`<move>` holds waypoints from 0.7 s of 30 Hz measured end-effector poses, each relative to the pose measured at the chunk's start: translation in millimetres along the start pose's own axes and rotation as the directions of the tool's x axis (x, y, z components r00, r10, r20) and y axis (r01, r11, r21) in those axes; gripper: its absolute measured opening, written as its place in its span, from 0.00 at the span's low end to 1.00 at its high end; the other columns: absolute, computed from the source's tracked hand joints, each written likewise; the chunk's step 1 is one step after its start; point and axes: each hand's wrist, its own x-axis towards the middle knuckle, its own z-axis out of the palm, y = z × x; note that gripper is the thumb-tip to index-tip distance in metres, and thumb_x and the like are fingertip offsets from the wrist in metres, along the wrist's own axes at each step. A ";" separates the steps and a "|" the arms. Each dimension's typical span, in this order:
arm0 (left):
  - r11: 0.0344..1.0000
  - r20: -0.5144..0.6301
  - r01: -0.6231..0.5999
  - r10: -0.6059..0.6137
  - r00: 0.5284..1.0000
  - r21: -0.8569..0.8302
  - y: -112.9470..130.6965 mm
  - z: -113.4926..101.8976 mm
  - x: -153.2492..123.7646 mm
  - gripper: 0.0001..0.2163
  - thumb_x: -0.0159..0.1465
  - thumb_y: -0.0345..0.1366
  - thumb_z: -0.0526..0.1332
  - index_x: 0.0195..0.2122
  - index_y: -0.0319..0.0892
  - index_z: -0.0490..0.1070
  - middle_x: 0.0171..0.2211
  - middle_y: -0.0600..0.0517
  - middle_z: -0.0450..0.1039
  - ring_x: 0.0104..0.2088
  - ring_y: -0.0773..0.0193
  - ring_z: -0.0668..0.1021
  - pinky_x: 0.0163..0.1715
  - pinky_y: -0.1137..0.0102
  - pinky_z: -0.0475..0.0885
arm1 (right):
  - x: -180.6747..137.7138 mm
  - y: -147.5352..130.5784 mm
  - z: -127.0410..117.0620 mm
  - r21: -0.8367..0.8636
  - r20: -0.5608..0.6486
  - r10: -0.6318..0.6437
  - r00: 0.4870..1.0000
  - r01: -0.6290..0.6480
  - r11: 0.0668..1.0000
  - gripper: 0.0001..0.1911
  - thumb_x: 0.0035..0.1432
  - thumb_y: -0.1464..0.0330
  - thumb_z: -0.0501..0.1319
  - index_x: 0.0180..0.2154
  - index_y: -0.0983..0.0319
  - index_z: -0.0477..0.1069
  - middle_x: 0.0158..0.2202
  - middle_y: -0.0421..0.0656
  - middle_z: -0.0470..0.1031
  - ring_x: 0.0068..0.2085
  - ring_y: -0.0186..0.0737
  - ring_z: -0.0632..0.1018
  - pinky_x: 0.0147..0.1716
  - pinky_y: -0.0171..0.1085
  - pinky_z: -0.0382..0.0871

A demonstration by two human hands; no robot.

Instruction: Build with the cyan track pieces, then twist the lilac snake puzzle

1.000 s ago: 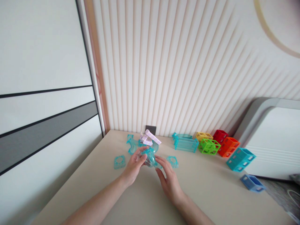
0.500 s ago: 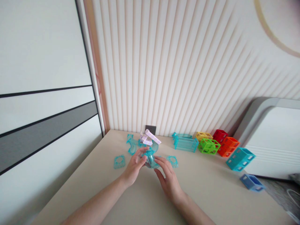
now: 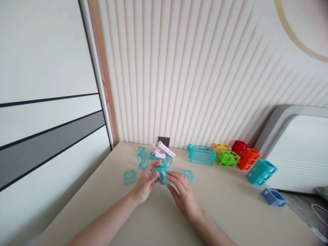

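Both of my hands meet over a clear teal curved track piece (image 3: pixel 164 172) near the middle of the beige table (image 3: pixel 230 208). My left hand (image 3: pixel 145 181) grips its left side with thumb and fingers. My right hand (image 3: pixel 183 194) holds its right side, fingers curled over the top. Just behind the piece lie pale lilac flat bars (image 3: pixel 164 152) stacked crosswise on another teal curve (image 3: pixel 143 159). Teal square ring plates lie to either side: one (image 3: pixel 129 177) left of my left hand, one (image 3: pixel 188 175) right of my right hand.
Along the wall stand a teal slatted block (image 3: pixel 202 156), a yellow cube (image 3: pixel 221 148), a green cube (image 3: pixel 227 159), red (image 3: pixel 239 147) and orange (image 3: pixel 248 159) cubes, a teal cube (image 3: pixel 261 172) and a blue cube (image 3: pixel 274 197). A white rounded appliance (image 3: pixel 299 150) fills the right.
My hands have shifted slightly, turning the teal curved piece between them; my right fingers now curl more over its top. The view has drifted a little.
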 end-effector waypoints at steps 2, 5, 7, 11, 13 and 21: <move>1.000 0.011 0.004 -0.004 1.000 -0.015 0.2 -0.2 0.1 0.23 0.55 0.45 0.72 0.51 0.47 0.72 0.43 0.51 0.73 0.39 0.63 0.76 0.39 0.70 0.70 | -0.3 0.6 -0.2 0.002 -0.001 -0.006 1.000 0.006 1.000 0.23 0.65 0.73 0.58 0.60 0.51 0.64 0.55 0.46 0.75 0.54 0.45 0.75 0.53 0.49 0.71; 1.000 0.015 0.013 -0.013 1.000 -0.028 -0.1 -1.0 0.6 0.24 0.55 0.45 0.73 0.51 0.46 0.72 0.43 0.50 0.74 0.39 0.63 0.77 0.39 0.70 0.70 | 0.6 0.5 -1.3 0.001 0.003 -0.013 1.000 0.013 1.000 0.23 0.65 0.72 0.58 0.60 0.51 0.64 0.54 0.47 0.75 0.54 0.46 0.76 0.53 0.50 0.71; 0.999 0.013 0.020 -0.020 1.000 -0.042 -0.4 -1.4 1.1 0.24 0.54 0.44 0.73 0.50 0.45 0.73 0.42 0.50 0.74 0.38 0.64 0.77 0.38 0.70 0.70 | 1.8 -0.5 -2.4 -0.001 0.008 -0.019 1.000 0.019 1.000 0.23 0.65 0.72 0.58 0.60 0.51 0.64 0.54 0.47 0.75 0.54 0.46 0.76 0.53 0.49 0.71; 0.995 0.026 0.050 -0.048 0.999 -0.086 0.2 -1.4 1.3 0.24 0.54 0.43 0.73 0.50 0.45 0.72 0.41 0.50 0.76 0.37 0.64 0.77 0.37 0.70 0.70 | 2.5 -2.8 -3.2 0.017 0.026 -0.011 1.000 0.010 1.000 0.23 0.65 0.72 0.58 0.60 0.51 0.64 0.54 0.47 0.75 0.54 0.46 0.75 0.53 0.49 0.71; 0.992 0.025 0.069 -0.066 0.997 -0.103 1.6 -0.8 1.0 0.24 0.55 0.43 0.73 0.51 0.45 0.71 0.41 0.50 0.77 0.37 0.63 0.78 0.37 0.70 0.71 | 0.9 -3.0 -2.0 0.035 0.021 0.013 1.000 -0.014 0.999 0.23 0.64 0.72 0.59 0.59 0.51 0.64 0.55 0.48 0.74 0.55 0.46 0.75 0.53 0.49 0.71; 0.981 0.007 0.058 -0.058 0.998 -0.184 7.2 -2.5 1.9 0.21 0.55 0.45 0.72 0.49 0.47 0.73 0.42 0.49 0.79 0.41 0.60 0.79 0.40 0.69 0.72 | -1.6 2.9 1.6 0.309 -0.065 0.325 0.944 -0.290 0.906 0.30 0.62 0.62 0.64 0.63 0.56 0.58 0.60 0.52 0.68 0.59 0.50 0.72 0.57 0.50 0.69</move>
